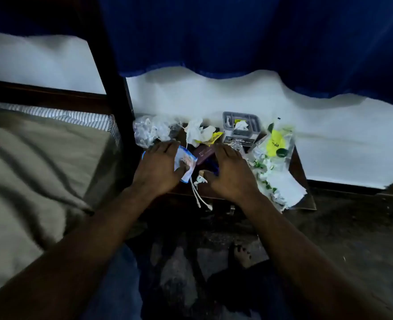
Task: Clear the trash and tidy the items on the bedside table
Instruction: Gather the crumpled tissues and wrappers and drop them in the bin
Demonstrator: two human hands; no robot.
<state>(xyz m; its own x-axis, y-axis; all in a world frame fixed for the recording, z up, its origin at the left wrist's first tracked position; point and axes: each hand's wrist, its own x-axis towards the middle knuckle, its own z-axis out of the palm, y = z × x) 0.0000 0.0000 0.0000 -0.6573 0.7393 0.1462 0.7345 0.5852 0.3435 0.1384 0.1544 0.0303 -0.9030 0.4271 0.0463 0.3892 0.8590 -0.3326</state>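
Observation:
A small dark bedside table (305, 197) is heaped with litter. My left hand (158, 167) lies over a blue-and-white packet (186, 159), with the thumb pressing on it. My right hand (231, 172) rests flat, fingers spread, over a maroon flat item (203, 153) and something blue under the palm. A white cable (197, 192) hangs over the front edge between the hands. Crumpled white tissue (197, 132) and a yellow wrapper (215, 137) lie behind them, with a clear plastic bag (149, 130) at the back left.
A grey box (240, 127) holding a tissue stands at the back. A clear pouch with a yellow-green label (275, 144) and torn white paper (283, 188) cover the right side. A dark bedpost (112, 72) and bed (29, 162) stand left; blue curtain (237, 35) hangs behind.

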